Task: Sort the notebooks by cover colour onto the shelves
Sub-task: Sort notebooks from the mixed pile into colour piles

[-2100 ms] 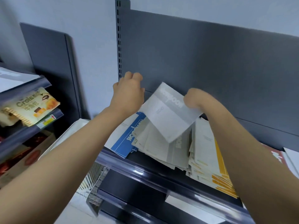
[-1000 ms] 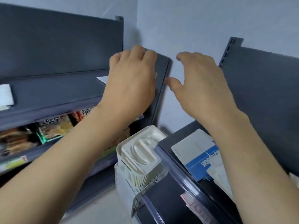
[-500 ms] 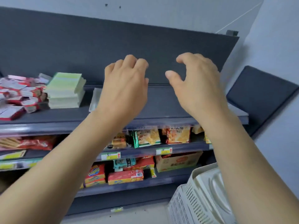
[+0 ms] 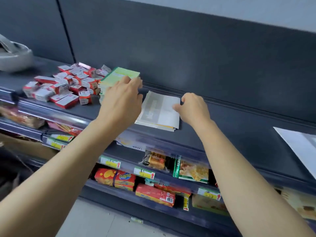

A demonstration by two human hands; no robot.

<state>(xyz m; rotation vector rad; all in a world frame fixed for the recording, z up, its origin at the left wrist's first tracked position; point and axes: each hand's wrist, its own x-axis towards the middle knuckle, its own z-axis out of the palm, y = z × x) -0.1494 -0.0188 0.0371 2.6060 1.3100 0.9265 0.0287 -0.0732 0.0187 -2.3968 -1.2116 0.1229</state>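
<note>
Step in hand, as judged: settling the grey stack (image 4: 159,112) at its place on the top shelf (image 4: 230,134). Grey stack lies flat, a little fanned, near the shelf's front edge, between the two hands. Right hand (image 4: 194,107): fingers curled, thumb tip on the top cover at its right edge; cannot tell whether it pinches or only touches. Left hand (image 4: 122,98): fingers relaxed, holding nothing, hanging over the right corner of the green stack (image 4: 119,76); contact unclear. Next move probably calls for squaring the grey covers, then letting go without nudging the green stack just beside. Top shelf also holds a heap of red boxes (image 4: 65,86) left of the green stack and a white sheet (image 4: 299,147) far right, well apart. Shelves below hold snack packs (image 4: 116,179).
</note>
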